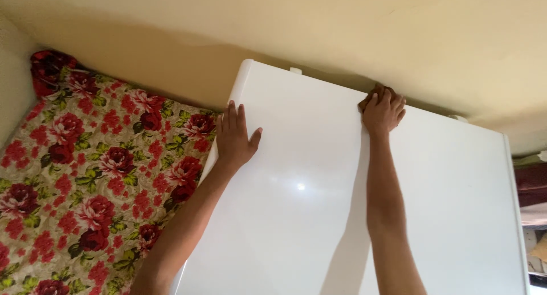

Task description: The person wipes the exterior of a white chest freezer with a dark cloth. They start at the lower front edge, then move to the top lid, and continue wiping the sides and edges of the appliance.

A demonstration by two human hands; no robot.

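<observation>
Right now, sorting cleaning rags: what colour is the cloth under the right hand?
Brown cloth, mostly hidden under the right hand; head view.

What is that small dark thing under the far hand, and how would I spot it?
Start at the big glossy white appliance top against the cream wall. Follow the right hand to its back edge: a small brown cloth peeks from under the fingers, the only dark thing on the white surface.

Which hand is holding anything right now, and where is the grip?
The right hand presses a brown cloth under its fingers at the white top's far edge. The left hand lies flat, holding nothing.
</observation>
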